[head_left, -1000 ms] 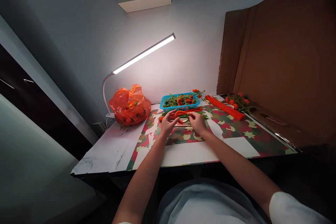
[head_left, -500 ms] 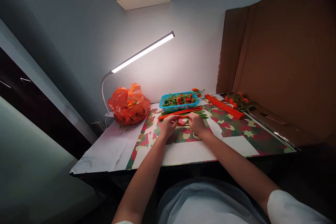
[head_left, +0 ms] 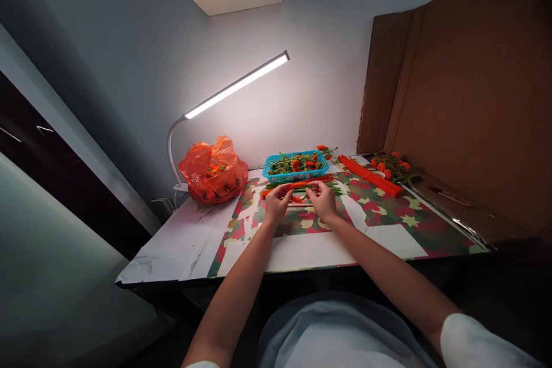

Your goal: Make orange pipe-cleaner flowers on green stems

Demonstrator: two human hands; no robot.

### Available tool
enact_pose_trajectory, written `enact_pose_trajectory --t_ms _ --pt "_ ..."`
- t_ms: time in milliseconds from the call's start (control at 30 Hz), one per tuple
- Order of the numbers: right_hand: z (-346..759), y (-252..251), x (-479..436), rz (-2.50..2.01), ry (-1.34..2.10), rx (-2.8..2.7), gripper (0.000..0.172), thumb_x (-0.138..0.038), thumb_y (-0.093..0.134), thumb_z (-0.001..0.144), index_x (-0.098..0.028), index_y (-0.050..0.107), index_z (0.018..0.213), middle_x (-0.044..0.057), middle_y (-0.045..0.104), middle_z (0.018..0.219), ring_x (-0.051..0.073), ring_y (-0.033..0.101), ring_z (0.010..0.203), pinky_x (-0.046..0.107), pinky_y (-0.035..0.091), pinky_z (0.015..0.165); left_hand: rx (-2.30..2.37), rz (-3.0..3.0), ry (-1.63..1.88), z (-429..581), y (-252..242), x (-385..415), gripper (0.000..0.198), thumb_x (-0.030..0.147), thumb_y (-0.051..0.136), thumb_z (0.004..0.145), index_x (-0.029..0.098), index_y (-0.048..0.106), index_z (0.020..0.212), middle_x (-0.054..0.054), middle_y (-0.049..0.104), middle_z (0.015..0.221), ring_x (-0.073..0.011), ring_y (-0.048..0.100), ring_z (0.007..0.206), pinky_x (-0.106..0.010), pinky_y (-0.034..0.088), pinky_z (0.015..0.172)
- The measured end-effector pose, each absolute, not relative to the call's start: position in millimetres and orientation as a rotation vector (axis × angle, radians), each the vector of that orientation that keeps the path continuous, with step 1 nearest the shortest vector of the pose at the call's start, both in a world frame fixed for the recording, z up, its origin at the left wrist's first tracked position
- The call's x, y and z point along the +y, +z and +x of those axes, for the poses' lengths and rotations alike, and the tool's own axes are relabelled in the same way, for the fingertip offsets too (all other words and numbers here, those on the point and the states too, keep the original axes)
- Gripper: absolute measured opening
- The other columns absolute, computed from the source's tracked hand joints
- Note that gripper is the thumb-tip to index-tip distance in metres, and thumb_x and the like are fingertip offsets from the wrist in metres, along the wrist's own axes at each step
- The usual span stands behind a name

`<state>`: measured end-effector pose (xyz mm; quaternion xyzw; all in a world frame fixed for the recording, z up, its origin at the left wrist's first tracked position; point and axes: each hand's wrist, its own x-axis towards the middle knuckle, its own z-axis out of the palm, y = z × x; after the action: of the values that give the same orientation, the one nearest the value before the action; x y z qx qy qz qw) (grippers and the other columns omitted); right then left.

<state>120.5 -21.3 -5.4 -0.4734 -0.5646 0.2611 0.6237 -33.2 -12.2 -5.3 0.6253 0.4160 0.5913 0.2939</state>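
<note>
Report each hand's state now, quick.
Left hand: fingers pinched on the orange pipe cleaner.
Right hand: pinched on the same pipe cleaner's other end.

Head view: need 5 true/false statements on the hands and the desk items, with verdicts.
1. The left hand and right hand each pinch an end of one orange stem. True.
2. The lamp is switched off. False: the lamp is lit.
3. The blue basket sits beyond the hands, toward the wall. True.
4. The orange bag lies on the person's right. False: the orange bag is on the left, by the lamp's base.
5. A cardboard sheet stands along the table's right side. True.
</note>
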Motion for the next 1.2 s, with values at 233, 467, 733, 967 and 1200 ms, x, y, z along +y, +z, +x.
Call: enact_pose_trajectory --t_ms 233,467,733,967,1200 --pt "125.6 -7.8 -17.8 -1.096 0.524 -1.349 0.02 -0.026 0.051 0.075 -0.017 0.068 0.08 0.008 0.071 0.08 0.022 0.064 0.073 0.034 0.05 0.068 1.089 1.756 1.549 -33.6 -6.3 -12.6 0.027 0.035 0.065 0.076 0.016 0.071 0.094 -0.008 0.071 0.085 -0.0158 0.065 0.065 -0.027 0.054 0.057" --pt "125.5 -10.2 -20.2 -1.071 0.495 -1.404 0.021 -0.023 0.049 0.075 -0.017 0.069 0.078 0.008 0.071 0.079 0.022 0.064 0.073 0.034 0.05 0.07 1.074 1.971 1.514 -36.3 -6.9 -11.1 0.02 0.03 0.063 0.079 0.019 0.073 0.091 -0.007 0.071 0.084 -0.0152 0.066 0.064 -0.026 0.053 0.058" --pt "122.4 -12.4 -13.9 -1.033 0.756 -1.22 0.021 -0.033 0.061 0.069 -0.016 0.062 0.081 0.007 0.07 0.077 0.021 0.065 0.07 0.033 0.052 0.065 1.055 1.543 1.545 -33.3 -1.7 -13.1 0.04 0.04 0.072 0.07 0.015 0.068 0.1 -0.006 0.071 0.077 -0.017 0.067 0.064 -0.027 0.053 0.059" --pt "124.7 -8.8 -20.0 -1.039 0.747 -1.332 0.023 -0.031 0.059 0.07 -0.02 0.051 0.089 0.0 0.065 0.067 0.018 0.064 0.062 0.03 0.05 0.06 0.994 1.408 1.479 -34.1 1.6 -14.0 0.033 0.043 0.073 0.066 0.014 0.07 0.083 -0.002 0.066 0.063 -0.0142 0.062 0.056 -0.027 0.051 0.059" --pt "124.4 -4.4 -27.9 -1.052 0.732 -1.489 0.021 -0.027 0.056 0.073 -0.021 0.051 0.092 -0.003 0.061 0.063 0.016 0.06 0.057 0.027 0.046 0.056 0.918 1.312 1.351 -37.4 2.7 -14.2 0.034 0.042 0.077 0.062 0.014 0.071 0.082 -0.001 0.064 0.064 -0.0144 0.061 0.055 -0.032 0.053 0.061"
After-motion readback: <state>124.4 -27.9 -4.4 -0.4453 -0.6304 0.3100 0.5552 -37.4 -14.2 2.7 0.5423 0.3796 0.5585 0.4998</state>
